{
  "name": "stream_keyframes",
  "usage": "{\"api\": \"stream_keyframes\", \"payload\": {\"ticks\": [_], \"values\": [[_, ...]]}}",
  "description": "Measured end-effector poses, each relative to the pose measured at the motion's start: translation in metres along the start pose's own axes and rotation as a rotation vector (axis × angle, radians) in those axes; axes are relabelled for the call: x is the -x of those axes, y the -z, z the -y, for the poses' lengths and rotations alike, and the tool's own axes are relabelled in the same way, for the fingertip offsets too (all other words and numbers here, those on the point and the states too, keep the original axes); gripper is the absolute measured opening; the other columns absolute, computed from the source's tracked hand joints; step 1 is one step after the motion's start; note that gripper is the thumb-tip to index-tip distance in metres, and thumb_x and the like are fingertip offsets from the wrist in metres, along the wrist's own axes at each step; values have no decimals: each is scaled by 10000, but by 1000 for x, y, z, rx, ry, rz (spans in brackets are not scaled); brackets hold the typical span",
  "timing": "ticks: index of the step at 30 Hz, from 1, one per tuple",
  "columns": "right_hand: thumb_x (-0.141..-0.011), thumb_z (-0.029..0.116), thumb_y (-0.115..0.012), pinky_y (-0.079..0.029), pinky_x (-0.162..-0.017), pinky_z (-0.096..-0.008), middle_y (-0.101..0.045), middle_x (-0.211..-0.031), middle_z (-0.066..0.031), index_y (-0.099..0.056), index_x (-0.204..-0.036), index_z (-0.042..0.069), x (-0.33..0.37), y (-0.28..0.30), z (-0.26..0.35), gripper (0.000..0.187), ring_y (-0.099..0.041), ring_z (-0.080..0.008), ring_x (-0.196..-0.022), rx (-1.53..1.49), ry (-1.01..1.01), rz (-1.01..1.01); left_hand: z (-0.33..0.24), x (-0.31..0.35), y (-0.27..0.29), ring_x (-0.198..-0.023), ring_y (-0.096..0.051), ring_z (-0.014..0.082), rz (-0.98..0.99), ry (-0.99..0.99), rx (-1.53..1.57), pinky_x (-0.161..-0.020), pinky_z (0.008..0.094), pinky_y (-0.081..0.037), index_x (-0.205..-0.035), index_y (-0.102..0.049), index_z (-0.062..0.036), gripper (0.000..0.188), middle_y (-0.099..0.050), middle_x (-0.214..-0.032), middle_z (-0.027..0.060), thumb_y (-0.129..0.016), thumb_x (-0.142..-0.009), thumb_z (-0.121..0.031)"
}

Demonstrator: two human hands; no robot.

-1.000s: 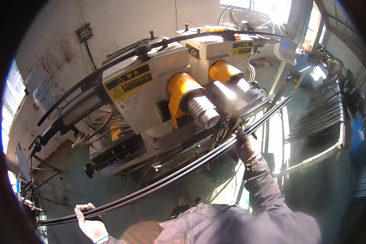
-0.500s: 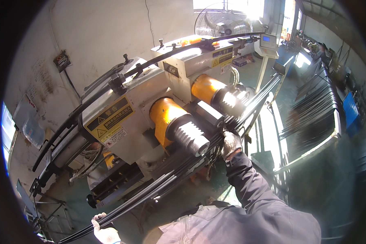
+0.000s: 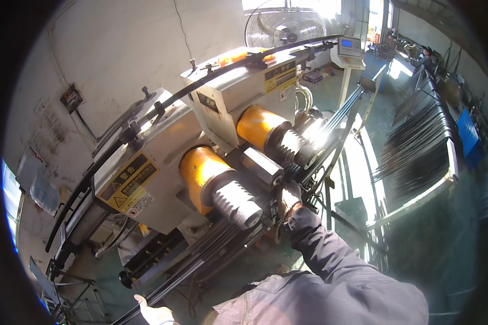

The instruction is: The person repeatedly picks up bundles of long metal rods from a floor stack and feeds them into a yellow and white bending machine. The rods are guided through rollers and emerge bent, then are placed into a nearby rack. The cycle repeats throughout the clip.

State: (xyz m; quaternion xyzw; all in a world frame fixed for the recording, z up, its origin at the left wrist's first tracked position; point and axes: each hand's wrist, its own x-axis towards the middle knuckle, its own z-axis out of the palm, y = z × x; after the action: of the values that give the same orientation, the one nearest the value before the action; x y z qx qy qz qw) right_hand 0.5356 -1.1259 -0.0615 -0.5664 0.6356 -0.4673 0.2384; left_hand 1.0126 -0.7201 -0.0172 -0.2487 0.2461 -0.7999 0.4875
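A bundle of long thin dark metal rods runs from the lower left, past the front of a machine with two threaded rollers, toward the upper right. My right hand, in a light work glove, is closed at the rods beside the machine's metal block; its fingertips are partly hidden. At the bottom left, my gloved left hand lies against the near side of the rods with a digit stretched out. Its other fingers are mostly out of sight. The nearer threaded roller stands left of my right hand.
The pale machine has orange cylinders and a farther threaded roller. A control box stands on a post behind. More rods lie on a rack at right. A large fan stands at the back wall.
The view has shifted, and the machine sits slightly farther left. The rod ends that stuck out near the middle have slid in along the bundle. My left hand has loosened from around the rods.
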Motion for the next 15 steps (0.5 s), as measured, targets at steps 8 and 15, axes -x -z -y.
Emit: {"api": "stream_keyframes", "payload": {"ticks": [8, 15], "values": [[-1161, 262, -536, -617, -907, -409, -819, -1139, -172, -789, -1246, 70, -22, -16, -25, 329, -782, -381, -1092, 317, 116, 93, -10, 14, -8, -474, -551, 63, 36, 44, 137, -461, 233, -443, -696, -670, -97, 443, -623, -592, -27, -1007, -904, -294], [-1128, 314, -625, -590, -791, -460, -819, -1017, -209, -798, -1214, 0, -14, -18, -29, 368, -806, -377, -954, -66, 55, 58, 4, -36, 4, -793, -682, 168, -393, -637, -186, -805, 336, -569, -1002, -754, -5, 249, -761, -959, 60, -857, -1019, -231]]}}
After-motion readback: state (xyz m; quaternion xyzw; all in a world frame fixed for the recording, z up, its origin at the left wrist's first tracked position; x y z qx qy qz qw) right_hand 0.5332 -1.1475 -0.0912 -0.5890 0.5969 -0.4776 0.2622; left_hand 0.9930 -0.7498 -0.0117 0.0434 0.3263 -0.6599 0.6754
